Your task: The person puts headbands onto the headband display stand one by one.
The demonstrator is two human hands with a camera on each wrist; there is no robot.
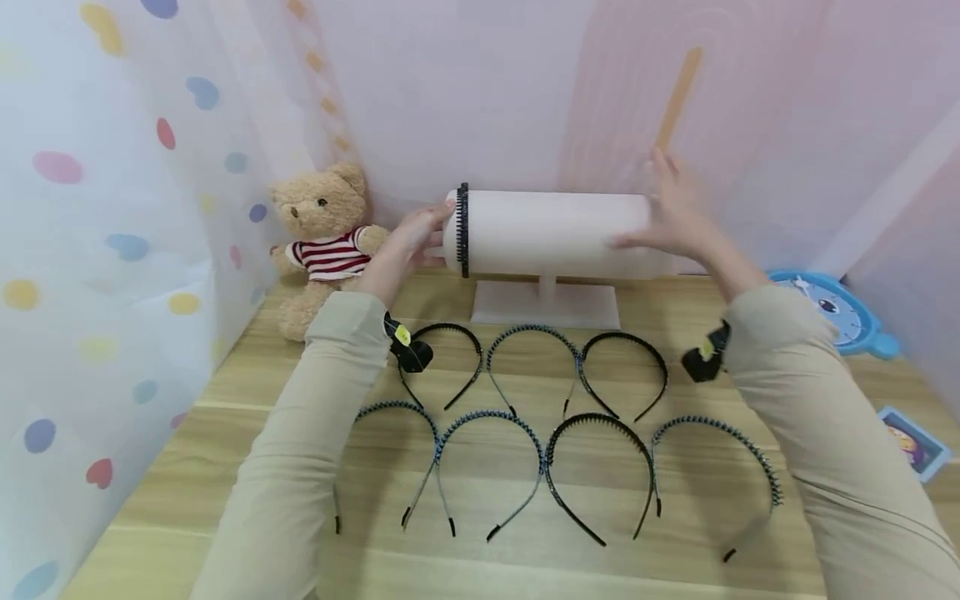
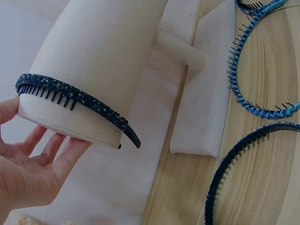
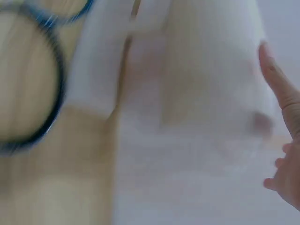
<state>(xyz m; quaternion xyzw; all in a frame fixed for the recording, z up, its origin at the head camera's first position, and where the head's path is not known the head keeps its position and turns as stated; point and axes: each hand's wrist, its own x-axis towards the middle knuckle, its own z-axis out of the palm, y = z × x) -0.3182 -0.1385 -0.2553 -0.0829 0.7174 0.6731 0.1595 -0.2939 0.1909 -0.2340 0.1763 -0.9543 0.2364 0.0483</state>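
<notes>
A white cylindrical headband stand (image 1: 555,233) lies horizontally on a short post and flat base. A black glittery headband (image 2: 70,93) with comb teeth sits around its left end. My left hand (image 2: 42,164) touches that end, fingers extended against the end face and thumb near the headband. At the right end, my right hand (image 1: 678,212) is spread, thumb apart from the fingers, and holds nothing; it is blurred, so contact with the cylinder is unclear. Closest in the back row are a black headband (image 1: 480,354), a blue headband (image 1: 532,329) and another black headband (image 1: 663,375).
In front lies a row of several headbands, blue ones (image 1: 491,414) and a black one (image 1: 600,418). A teddy bear (image 1: 322,242) sits left against the wall. On the right are a blue toy clock (image 1: 862,312) and a blue-framed card (image 1: 915,442).
</notes>
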